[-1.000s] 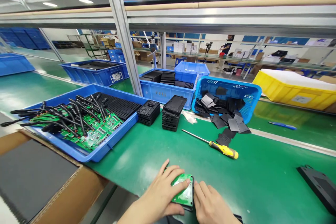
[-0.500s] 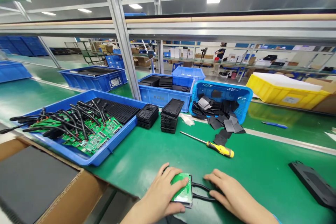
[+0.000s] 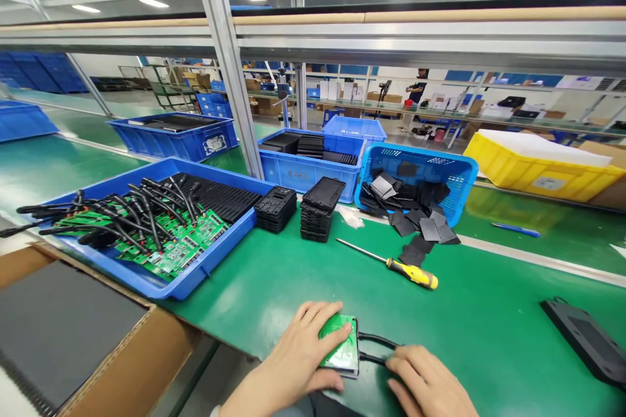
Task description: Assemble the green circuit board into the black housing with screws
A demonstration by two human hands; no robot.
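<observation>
two hands (image 3: 298, 355) (image 3: 430, 384), one screwdriver (image 3: 391, 263), two black part stacks (image 3: 276, 208) (image 3: 320, 208), one yellow bin (image 3: 538, 172).
</observation>
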